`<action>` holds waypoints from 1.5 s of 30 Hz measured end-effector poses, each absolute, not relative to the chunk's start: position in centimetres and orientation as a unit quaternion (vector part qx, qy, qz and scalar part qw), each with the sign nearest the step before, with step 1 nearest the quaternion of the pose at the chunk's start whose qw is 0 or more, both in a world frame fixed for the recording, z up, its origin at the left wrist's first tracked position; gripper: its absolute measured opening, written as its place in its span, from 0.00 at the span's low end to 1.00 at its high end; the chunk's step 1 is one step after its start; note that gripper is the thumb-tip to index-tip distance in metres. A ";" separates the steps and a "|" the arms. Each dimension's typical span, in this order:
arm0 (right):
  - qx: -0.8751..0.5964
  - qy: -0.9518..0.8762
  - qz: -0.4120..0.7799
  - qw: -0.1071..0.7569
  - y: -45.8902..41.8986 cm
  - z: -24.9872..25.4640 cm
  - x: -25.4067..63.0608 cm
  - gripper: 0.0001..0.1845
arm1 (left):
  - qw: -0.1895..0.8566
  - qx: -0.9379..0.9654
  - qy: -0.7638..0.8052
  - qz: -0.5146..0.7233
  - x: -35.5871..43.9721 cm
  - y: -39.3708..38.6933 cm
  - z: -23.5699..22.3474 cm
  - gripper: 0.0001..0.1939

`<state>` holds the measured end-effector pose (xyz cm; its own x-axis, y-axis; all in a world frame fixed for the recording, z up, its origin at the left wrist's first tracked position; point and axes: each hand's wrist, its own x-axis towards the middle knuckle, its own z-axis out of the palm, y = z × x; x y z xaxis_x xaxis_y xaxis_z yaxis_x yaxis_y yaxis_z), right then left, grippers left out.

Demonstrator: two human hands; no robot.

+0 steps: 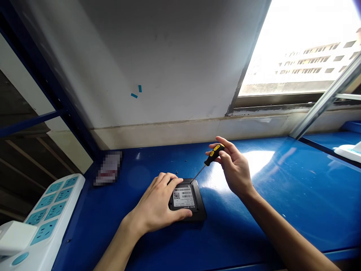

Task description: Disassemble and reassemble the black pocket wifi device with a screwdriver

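A flat black device [200, 205] with a white printed label [184, 199] lies on the blue tabletop. My left hand [158, 203] grips it from the left, the thumb along the near edge and the fingers over the far edge, covering its left side. In my right hand [235, 169] is a screwdriver [216, 152] with a black and yellow handle, pinched between thumb and fingers. Its slanted shaft reaches down to the far right corner of the device. Whether the tip sits in a screw is too small to tell.
Tiny dark bits, perhaps screws, lie beyond the device [185, 160] and near the power strip. That white power strip [66, 210] with a plug in it stands at the left. A blurred-out item [108, 169] lies at the back left. A wall [169, 137] closes the back.
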<state>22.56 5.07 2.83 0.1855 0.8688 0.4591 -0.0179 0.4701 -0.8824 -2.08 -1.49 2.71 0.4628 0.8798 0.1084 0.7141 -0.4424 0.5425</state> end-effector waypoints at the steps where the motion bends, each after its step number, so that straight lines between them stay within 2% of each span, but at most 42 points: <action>1: -0.391 -0.544 0.337 0.662 5.0 2.8 22.5 0.21 | 0.217 0.827 0.482 0.192 -2.1 -1.5 2.7 0.36; 10: -0.412 -0.551 0.371 0.624 3.8 2.7 20.7 0.24 | 0.235 0.820 0.481 0.203 -2.2 -1.6 3.1 0.37; 16: -0.416 -0.528 0.415 0.613 3.6 2.3 19.8 0.23 | 0.246 0.816 0.480 0.207 -2.3 -1.8 3.3 0.19; 18: -0.423 -0.518 0.420 0.614 3.7 2.1 19.9 0.24 | 0.243 0.818 0.476 0.212 -2.3 -1.7 3.3 0.17; 26: -0.463 -0.481 0.470 0.577 4.0 0.8 19.4 0.25 | 0.214 0.819 0.478 0.236 -3.2 -3.6 3.1 0.18; 31: -0.497 -0.459 0.510 0.531 3.6 0.2 18.6 0.28 | 0.148 0.818 0.494 0.253 -4.5 -5.3 1.2 0.23; 39: -0.530 -0.463 0.500 0.504 3.8 -0.1 18.7 0.28 | 0.059 0.844 0.444 0.295 -4.8 -6.0 0.2 0.20; 45: -0.545 -0.457 0.496 0.497 3.8 -0.1 18.7 0.30 | 0.056 0.845 0.446 0.290 -4.7 -6.0 0.3 0.18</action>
<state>18.70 3.79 -0.08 0.0891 0.9923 -0.0865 0.0054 -0.0873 -0.9962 -4.73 -6.05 0.27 0.4340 0.7858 0.4406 0.7208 -0.5963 0.3533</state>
